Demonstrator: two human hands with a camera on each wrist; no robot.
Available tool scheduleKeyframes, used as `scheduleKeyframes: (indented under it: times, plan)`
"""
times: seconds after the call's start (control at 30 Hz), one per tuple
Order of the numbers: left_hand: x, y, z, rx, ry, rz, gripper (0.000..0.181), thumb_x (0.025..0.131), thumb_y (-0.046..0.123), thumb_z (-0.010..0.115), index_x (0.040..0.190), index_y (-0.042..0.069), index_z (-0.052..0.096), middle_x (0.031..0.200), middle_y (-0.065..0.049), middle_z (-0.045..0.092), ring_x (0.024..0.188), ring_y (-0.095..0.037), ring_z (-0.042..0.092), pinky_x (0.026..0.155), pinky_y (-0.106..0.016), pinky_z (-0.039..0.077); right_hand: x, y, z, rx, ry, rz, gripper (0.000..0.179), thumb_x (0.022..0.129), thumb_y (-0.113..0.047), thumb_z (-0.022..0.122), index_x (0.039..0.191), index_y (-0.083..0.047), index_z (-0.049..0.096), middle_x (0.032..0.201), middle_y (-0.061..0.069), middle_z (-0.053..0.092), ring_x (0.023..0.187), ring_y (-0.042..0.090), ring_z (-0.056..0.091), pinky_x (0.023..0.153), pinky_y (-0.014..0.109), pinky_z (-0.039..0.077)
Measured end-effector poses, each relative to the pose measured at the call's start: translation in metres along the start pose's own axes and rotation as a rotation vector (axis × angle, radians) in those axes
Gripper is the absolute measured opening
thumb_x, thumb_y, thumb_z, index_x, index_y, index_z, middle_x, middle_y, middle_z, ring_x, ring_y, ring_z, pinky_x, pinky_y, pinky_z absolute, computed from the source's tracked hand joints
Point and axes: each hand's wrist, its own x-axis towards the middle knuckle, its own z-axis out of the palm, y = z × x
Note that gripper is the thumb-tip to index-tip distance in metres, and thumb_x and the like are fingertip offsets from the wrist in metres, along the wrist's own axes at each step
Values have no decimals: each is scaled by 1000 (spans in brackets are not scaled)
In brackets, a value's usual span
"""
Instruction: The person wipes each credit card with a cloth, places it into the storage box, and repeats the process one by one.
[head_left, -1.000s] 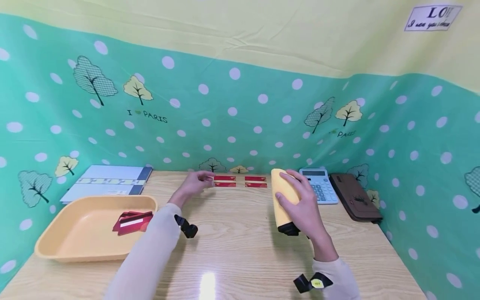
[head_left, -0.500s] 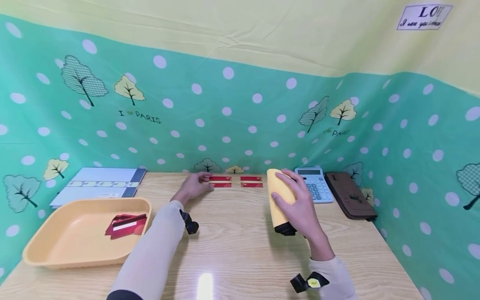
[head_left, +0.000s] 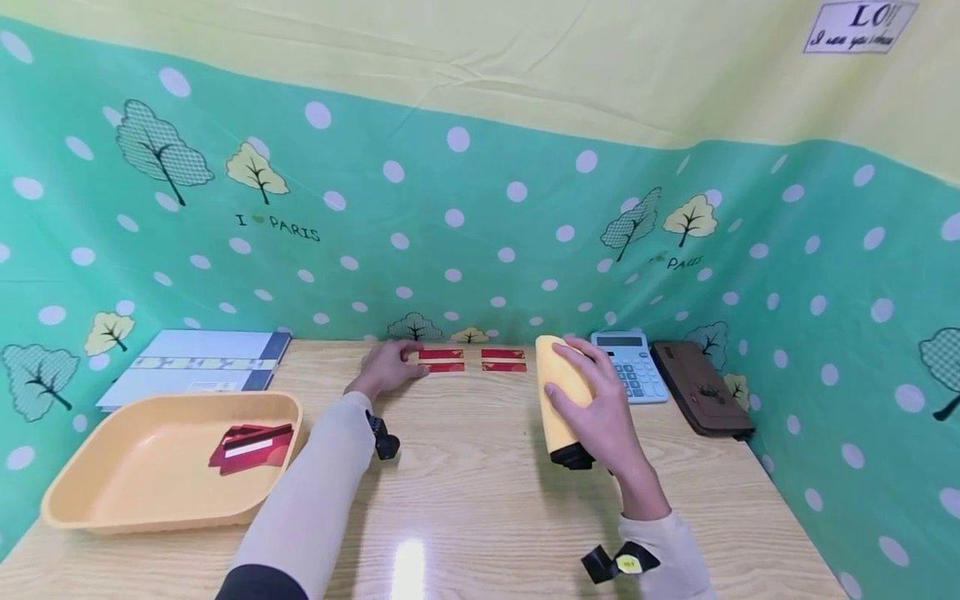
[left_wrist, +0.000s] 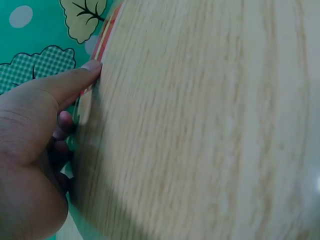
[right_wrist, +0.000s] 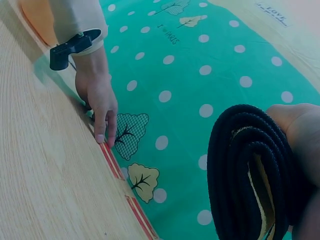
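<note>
Two flat red cards, each with a pale band along the middle, lie end to end at the table's far edge: a left card (head_left: 442,367) and a right card (head_left: 504,367). My left hand (head_left: 386,367) pinches the left card's end, thumb (left_wrist: 85,74) along its near edge and a finger at the far edge. My right hand (head_left: 600,408) grips a folded yellow cloth (head_left: 558,392) with a black end (right_wrist: 250,165), held above the table. Its layered folds show in the right wrist view.
A yellow basin (head_left: 142,467) with several red cards (head_left: 251,447) inside stands at left. Behind it lies a blue-grey folder (head_left: 202,358). A light blue calculator (head_left: 633,367) and a brown zipped case (head_left: 701,387) lie at right. A green patterned curtain (head_left: 450,217) hangs behind the table.
The head view has shifted slightly. My left hand stays at the left card's end with small finger movements. My right hand still holds the cloth in about the same place.
</note>
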Motion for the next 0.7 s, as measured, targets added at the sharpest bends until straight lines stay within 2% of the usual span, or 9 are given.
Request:
scheduleKeyframes:
  times: [0.23,0.3,0.4,0.53,0.6,0.7]
  plan:
    - [0,1,2,-34,3,-49,52,90,38,78,137,18,65,120,-11,59,105,-29,51,95,-47,39,-1,1,-1,-7,-1,0,55,92,-15,78,143,-27,62,155,-1,48,127,24,53,83,31,50]
    - [-1,2,3,-56,14,-56,52,90,37,79,135,16,65,116,-9,58,103,-28,49,93,-46,37,-1,0,-1,-9,-2,-2,55,92,-15,78,143,-27,62,155,-1,48,128,25,53,83,31,50]
    - [-3,3,5,-79,51,-45,51,89,34,81,133,15,64,113,-7,59,103,-28,51,96,-47,36,-1,-1,-2,-9,-3,-3,55,92,-15,78,143,-26,62,155,0,48,129,25,53,84,31,50]
    - [-7,5,9,-112,109,0,49,89,25,82,131,12,60,113,-9,68,106,-29,62,106,-50,41,-1,-1,-2,-1,-5,0,55,92,-15,78,143,-27,62,155,0,48,128,25,53,84,30,50]
    - [-9,8,12,-140,123,21,49,89,19,81,131,11,57,110,-11,71,102,-29,65,103,-50,47,-1,-1,-3,-1,-6,2,54,93,-16,78,143,-28,62,155,-1,48,128,24,53,84,30,50]
    - [-14,12,15,-187,138,31,48,90,11,79,131,11,55,103,-12,71,93,-28,66,92,-46,54,-2,0,-2,-4,-9,4,54,93,-17,78,143,-28,62,156,-1,48,129,24,53,84,30,50]
